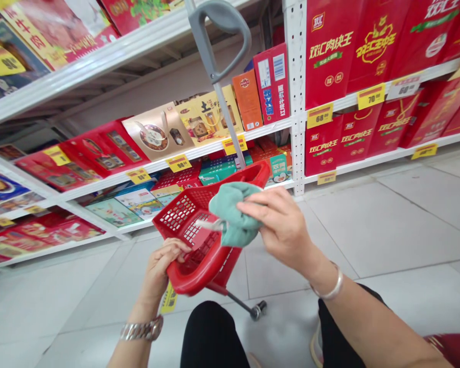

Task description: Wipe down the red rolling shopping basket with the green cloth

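Head view: A shopper stands over a red cart (199,278) in a store aisle, both bare hands at work; take the cart's middle as the centre of the clock.
Left hand: At 7 o'clock, the left hand (172,255) is clamped on the cart's thick rim, fingers curled over the edge; a metal watch (142,329) circles the wrist.
Right hand: At 3 o'clock, the right hand (281,225) pinches a green cloth (235,212), thumb and fingers together on its right edge; a pale bangle (333,283) rings the wrist.
Cloth: Bunched at 2 o'clock, above the cart's opening, with a whitish strip trailing toward 9 o'clock, blurred; from where I stand, I cannot tell whether it touches the rim.
Cart: Perforated walls, a grey handle (206,53) on a pole (230,120) rising at 12 o'clock, and a small wheel (258,309) at 5 o'clock on the tiled floor (398,225).
Shelves: White racks carry gift boxes (153,130) at 11 o'clock and rows of red packages (325,56) at 2 o'clock, with yellow price tags along the edges.
Shopper: Dark trousers (212,335) show at 6 o'clock, just below the cart.
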The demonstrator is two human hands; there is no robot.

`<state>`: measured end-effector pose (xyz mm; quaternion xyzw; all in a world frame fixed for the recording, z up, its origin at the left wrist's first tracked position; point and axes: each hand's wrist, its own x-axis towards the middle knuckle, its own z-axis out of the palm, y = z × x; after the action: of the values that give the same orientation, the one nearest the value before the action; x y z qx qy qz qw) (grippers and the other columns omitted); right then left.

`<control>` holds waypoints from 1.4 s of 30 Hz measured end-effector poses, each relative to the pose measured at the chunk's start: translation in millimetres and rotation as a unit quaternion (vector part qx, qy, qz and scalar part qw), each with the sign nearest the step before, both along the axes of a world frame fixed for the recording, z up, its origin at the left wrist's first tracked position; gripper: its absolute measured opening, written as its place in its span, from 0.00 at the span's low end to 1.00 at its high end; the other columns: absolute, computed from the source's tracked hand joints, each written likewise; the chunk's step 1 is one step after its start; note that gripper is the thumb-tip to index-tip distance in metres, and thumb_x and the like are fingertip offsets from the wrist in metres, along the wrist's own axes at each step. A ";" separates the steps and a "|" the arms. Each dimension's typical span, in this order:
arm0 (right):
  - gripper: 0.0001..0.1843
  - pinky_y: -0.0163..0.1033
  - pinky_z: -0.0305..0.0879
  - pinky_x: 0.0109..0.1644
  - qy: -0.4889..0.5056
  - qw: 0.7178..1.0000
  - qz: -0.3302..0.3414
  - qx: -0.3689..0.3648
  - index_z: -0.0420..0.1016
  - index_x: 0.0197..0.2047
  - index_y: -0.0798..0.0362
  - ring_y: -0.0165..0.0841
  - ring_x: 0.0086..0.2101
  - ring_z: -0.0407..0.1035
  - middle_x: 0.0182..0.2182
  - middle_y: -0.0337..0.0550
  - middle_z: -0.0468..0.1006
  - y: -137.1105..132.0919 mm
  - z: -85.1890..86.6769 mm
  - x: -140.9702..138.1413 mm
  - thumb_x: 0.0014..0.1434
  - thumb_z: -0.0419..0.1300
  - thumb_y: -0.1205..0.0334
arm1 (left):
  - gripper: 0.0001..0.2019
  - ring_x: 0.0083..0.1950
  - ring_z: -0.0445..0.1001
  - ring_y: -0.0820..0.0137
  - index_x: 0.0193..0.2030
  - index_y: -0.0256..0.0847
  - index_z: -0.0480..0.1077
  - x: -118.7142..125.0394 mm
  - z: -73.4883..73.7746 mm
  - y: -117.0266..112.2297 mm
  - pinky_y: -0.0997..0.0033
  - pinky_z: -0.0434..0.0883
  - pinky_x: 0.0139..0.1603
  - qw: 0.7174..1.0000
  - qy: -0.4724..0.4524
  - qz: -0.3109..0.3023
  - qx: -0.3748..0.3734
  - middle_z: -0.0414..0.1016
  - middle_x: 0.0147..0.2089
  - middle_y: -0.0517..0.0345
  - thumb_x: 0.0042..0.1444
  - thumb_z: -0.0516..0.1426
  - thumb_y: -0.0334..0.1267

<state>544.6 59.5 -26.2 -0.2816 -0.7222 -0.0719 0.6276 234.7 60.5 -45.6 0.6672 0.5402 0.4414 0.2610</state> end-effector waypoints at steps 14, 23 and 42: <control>0.18 0.43 0.63 0.45 -0.091 0.996 0.019 -0.002 0.81 0.54 0.47 0.35 0.43 0.68 0.46 0.44 0.83 -2.4 -12.1 -19.6 0.70 0.53 0.72 | 0.19 0.37 0.74 0.61 0.13 0.45 0.69 -24.4 0.8 5.7 0.64 0.74 0.46 0.999 -0.033 0.010 -0.008 0.77 0.27 0.51 0.51 0.62 0.47; 0.27 0.48 0.68 0.53 0.010 0.988 -0.115 -0.098 0.83 0.54 0.47 0.40 0.45 0.71 0.46 0.47 0.83 54.8 -32.7 34.2 0.62 0.50 0.76 | 0.18 0.37 0.73 0.62 0.12 0.45 0.68 -26.9 1.2 6.4 0.62 0.73 0.47 0.998 -0.045 0.031 -0.011 0.76 0.24 0.53 0.48 0.62 0.45; 0.15 0.44 0.68 0.48 -0.066 0.994 0.085 0.026 0.82 0.51 0.47 0.35 0.45 0.70 0.45 0.43 0.83 -9.8 -11.3 -23.1 0.70 0.55 0.69 | 0.18 0.38 0.74 0.61 0.13 0.44 0.69 -29.8 7.6 5.9 0.62 0.74 0.48 0.999 -0.022 0.022 -0.012 0.76 0.25 0.52 0.50 0.61 0.45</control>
<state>521.5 49.7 -37.5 -0.1978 -0.7812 -0.0553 0.5895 204.9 66.4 -38.1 0.6421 0.5544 0.4549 0.2709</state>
